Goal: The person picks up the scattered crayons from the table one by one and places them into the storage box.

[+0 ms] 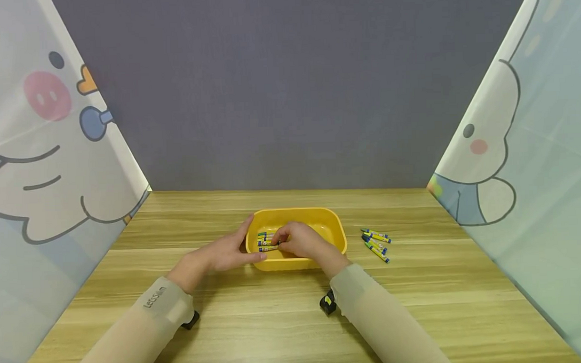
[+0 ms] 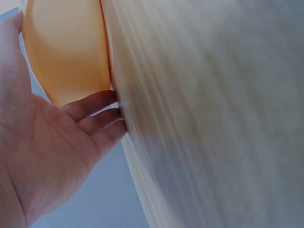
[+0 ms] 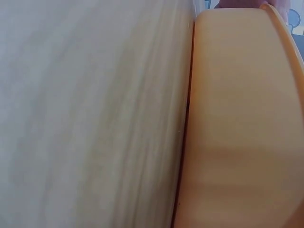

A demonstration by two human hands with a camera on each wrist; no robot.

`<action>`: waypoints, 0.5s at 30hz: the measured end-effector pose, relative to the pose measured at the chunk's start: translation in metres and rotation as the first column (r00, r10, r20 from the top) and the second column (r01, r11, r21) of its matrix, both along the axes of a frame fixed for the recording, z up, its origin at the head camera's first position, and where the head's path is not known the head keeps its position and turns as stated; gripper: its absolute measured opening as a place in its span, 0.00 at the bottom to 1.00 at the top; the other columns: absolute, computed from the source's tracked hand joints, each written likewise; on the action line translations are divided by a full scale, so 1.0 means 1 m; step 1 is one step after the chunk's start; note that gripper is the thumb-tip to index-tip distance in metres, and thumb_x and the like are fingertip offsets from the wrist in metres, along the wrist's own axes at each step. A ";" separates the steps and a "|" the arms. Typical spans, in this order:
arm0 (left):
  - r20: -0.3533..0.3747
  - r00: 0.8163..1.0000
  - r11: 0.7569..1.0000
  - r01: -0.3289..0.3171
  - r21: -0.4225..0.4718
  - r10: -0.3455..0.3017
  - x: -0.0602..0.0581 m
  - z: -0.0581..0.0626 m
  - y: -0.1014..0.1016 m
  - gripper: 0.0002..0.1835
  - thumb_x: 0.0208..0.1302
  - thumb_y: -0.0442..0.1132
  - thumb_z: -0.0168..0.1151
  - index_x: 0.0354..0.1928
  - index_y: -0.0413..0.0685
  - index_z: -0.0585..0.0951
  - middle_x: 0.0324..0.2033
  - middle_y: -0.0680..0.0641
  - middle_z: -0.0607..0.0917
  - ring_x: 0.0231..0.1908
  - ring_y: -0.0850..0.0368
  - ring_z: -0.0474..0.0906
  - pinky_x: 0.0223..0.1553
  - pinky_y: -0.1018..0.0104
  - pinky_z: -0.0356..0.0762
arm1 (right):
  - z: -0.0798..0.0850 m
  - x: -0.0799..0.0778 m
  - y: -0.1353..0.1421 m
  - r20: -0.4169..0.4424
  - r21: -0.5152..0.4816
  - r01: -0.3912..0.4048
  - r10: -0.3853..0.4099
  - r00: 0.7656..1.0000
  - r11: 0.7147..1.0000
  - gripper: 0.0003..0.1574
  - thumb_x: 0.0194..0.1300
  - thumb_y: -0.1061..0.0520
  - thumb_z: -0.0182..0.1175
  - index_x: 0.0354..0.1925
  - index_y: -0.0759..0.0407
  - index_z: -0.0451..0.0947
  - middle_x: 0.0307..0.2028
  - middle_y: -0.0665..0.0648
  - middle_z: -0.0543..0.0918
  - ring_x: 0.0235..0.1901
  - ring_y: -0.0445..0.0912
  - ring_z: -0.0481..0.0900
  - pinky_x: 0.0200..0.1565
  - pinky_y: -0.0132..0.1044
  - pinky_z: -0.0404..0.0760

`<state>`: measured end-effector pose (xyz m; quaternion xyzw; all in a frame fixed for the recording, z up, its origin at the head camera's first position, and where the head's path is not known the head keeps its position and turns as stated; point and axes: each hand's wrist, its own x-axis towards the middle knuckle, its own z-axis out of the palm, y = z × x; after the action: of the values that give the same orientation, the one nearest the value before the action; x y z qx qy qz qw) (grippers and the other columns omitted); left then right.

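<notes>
A yellow plastic bin [image 1: 298, 264] stands on the table, with several crayons [image 1: 263, 238] lying side by side in its left end. My left hand [image 1: 223, 253] is spread against the bin's left end, its thumb over the front rim. In the left wrist view, the lower fingers [image 2: 102, 126] touch the table beside the bin wall. Reaching inside the bin, my right hand [image 1: 302, 240] pinches the right end of the front crayon [image 1: 268, 249]; its fingertips partly hide that end. The right wrist view shows mostly the outer wall of the bin [image 3: 242, 118].
Several more crayons [image 1: 376, 245] in yellow and blue wrappers lie loosely grouped on the wooden table [image 1: 257, 321], right of the bin. A dark grey panel [image 1: 287, 96] rises behind the table. Cartoon-printed cloths [image 1: 554, 167] hang at both sides.
</notes>
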<state>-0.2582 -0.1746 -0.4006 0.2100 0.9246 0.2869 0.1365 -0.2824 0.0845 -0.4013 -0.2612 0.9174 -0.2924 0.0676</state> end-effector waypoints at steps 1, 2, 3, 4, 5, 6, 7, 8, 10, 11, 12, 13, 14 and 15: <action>0.001 1.000 1.000 -0.002 -0.002 0.002 0.000 0.000 0.000 0.69 0.68 0.77 0.65 0.91 0.56 0.32 0.80 0.32 0.70 0.71 0.39 0.77 0.75 0.37 0.72 | 0.000 0.000 0.000 -0.001 -0.002 -0.001 0.001 1.000 1.000 0.10 0.73 0.64 0.71 0.46 0.52 0.94 0.41 0.49 0.93 0.40 0.42 0.80 0.51 0.40 0.81; 0.000 1.000 1.000 -0.003 -0.005 0.003 0.000 0.000 0.000 0.69 0.68 0.77 0.64 0.91 0.56 0.32 0.80 0.32 0.70 0.71 0.39 0.77 0.75 0.37 0.72 | 0.000 0.000 0.000 -0.002 -0.002 -0.002 0.002 1.000 1.000 0.09 0.73 0.64 0.71 0.45 0.52 0.94 0.42 0.49 0.93 0.40 0.41 0.80 0.51 0.40 0.82; -0.002 1.000 1.000 -0.003 -0.007 0.003 0.000 0.000 0.000 0.69 0.68 0.77 0.64 0.91 0.56 0.32 0.80 0.32 0.70 0.72 0.39 0.77 0.75 0.37 0.72 | 0.000 0.000 0.000 -0.002 -0.002 -0.002 0.002 1.000 1.000 0.09 0.73 0.64 0.71 0.45 0.52 0.93 0.42 0.49 0.93 0.40 0.41 0.80 0.52 0.40 0.82; -0.002 1.000 1.000 -0.002 -0.004 0.002 0.000 0.000 0.000 0.69 0.68 0.77 0.64 0.91 0.56 0.32 0.81 0.32 0.69 0.72 0.39 0.77 0.75 0.37 0.71 | -0.001 0.001 0.000 0.001 -0.002 -0.001 0.001 1.000 1.000 0.09 0.73 0.63 0.71 0.45 0.52 0.93 0.42 0.49 0.93 0.40 0.41 0.80 0.52 0.41 0.82; -0.002 1.000 1.000 -0.003 -0.003 0.003 0.000 -0.001 0.000 0.69 0.68 0.77 0.64 0.91 0.56 0.32 0.81 0.32 0.69 0.72 0.39 0.77 0.75 0.37 0.71 | -0.001 0.001 0.000 0.003 0.000 0.001 -0.001 1.000 1.000 0.08 0.73 0.63 0.71 0.46 0.52 0.93 0.42 0.49 0.93 0.40 0.41 0.80 0.52 0.41 0.82; -0.002 1.000 1.000 -0.002 -0.002 0.002 0.000 -0.001 0.000 0.69 0.68 0.77 0.64 0.91 0.56 0.32 0.81 0.32 0.69 0.72 0.39 0.76 0.75 0.37 0.71 | -0.001 0.001 0.000 0.001 0.002 0.002 -0.002 1.000 1.000 0.08 0.74 0.62 0.70 0.46 0.52 0.93 0.42 0.49 0.93 0.40 0.41 0.81 0.52 0.41 0.82; -0.004 1.000 1.000 -0.002 -0.002 0.002 0.000 -0.001 0.000 0.69 0.68 0.77 0.64 0.91 0.56 0.32 0.81 0.32 0.69 0.72 0.39 0.76 0.75 0.37 0.71 | -0.001 0.001 0.000 -0.002 0.005 0.005 -0.005 1.000 1.000 0.08 0.74 0.62 0.71 0.46 0.51 0.93 0.41 0.49 0.93 0.40 0.41 0.81 0.52 0.42 0.82; -0.006 1.000 1.000 -0.001 -0.003 0.001 0.000 -0.001 0.000 0.69 0.68 0.78 0.64 0.91 0.57 0.32 0.81 0.32 0.69 0.72 0.39 0.76 0.75 0.37 0.71 | -0.001 0.000 0.000 -0.005 0.009 0.008 -0.008 1.000 1.000 0.07 0.74 0.61 0.71 0.46 0.51 0.93 0.41 0.48 0.93 0.40 0.41 0.81 0.52 0.42 0.83; -0.008 1.000 1.000 0.002 -0.002 -0.002 0.000 -0.002 0.000 0.69 0.68 0.78 0.64 0.91 0.56 0.32 0.81 0.32 0.68 0.73 0.39 0.76 0.75 0.37 0.71 | -0.001 0.001 0.001 -0.006 0.012 0.015 -0.015 1.000 1.000 0.07 0.74 0.60 0.70 0.46 0.51 0.93 0.40 0.48 0.92 0.39 0.41 0.81 0.52 0.41 0.82; -0.007 1.000 1.000 0.002 -0.003 -0.002 0.000 -0.002 0.000 0.69 0.68 0.78 0.64 0.91 0.57 0.32 0.82 0.32 0.68 0.73 0.39 0.75 0.76 0.37 0.70 | -0.001 0.001 0.001 -0.013 0.014 0.018 -0.018 1.000 1.000 0.07 0.74 0.60 0.70 0.46 0.50 0.93 0.40 0.48 0.92 0.39 0.40 0.81 0.53 0.41 0.83; -0.008 1.000 1.000 0.004 -0.001 -0.004 0.000 -0.002 0.000 0.69 0.68 0.77 0.64 0.91 0.57 0.32 0.82 0.32 0.67 0.74 0.39 0.75 0.76 0.37 0.70 | -0.001 0.001 0.001 -0.018 0.014 0.018 -0.018 1.000 1.000 0.07 0.74 0.60 0.71 0.46 0.50 0.93 0.40 0.48 0.92 0.39 0.40 0.81 0.52 0.41 0.83; -0.007 1.000 1.000 0.004 -0.001 -0.004 0.000 -0.002 0.000 0.69 0.69 0.77 0.64 0.91 0.57 0.32 0.82 0.32 0.66 0.74 0.39 0.74 0.76 0.37 0.70 | -0.001 0.001 0.000 -0.019 0.013 0.021 -0.021 1.000 1.000 0.07 0.74 0.60 0.70 0.46 0.50 0.93 0.40 0.48 0.92 0.39 0.40 0.81 0.52 0.41 0.82; -0.008 1.000 1.000 0.007 0.001 -0.007 0.000 -0.002 0.000 0.68 0.69 0.77 0.64 0.91 0.56 0.32 0.82 0.32 0.66 0.74 0.38 0.74 0.76 0.36 0.69 | -0.001 0.001 0.000 -0.019 0.012 0.023 -0.023 1.000 1.000 0.07 0.74 0.60 0.70 0.46 0.50 0.93 0.40 0.48 0.92 0.39 0.40 0.81 0.53 0.41 0.82; -0.008 1.000 1.000 0.008 0.004 -0.008 0.000 -0.001 0.000 0.68 0.69 0.77 0.64 0.91 0.56 0.32 0.83 0.32 0.65 0.75 0.38 0.73 0.76 0.36 0.69 | -0.001 0.001 0.000 -0.018 0.012 0.024 -0.024 1.000 1.000 0.07 0.75 0.59 0.70 0.46 0.50 0.93 0.40 0.48 0.92 0.39 0.40 0.81 0.53 0.41 0.82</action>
<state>-0.2582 -0.1744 -0.4019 0.2153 0.9237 0.2873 0.1335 -0.2812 0.0847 -0.4019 -0.2524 0.9228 -0.2855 0.0573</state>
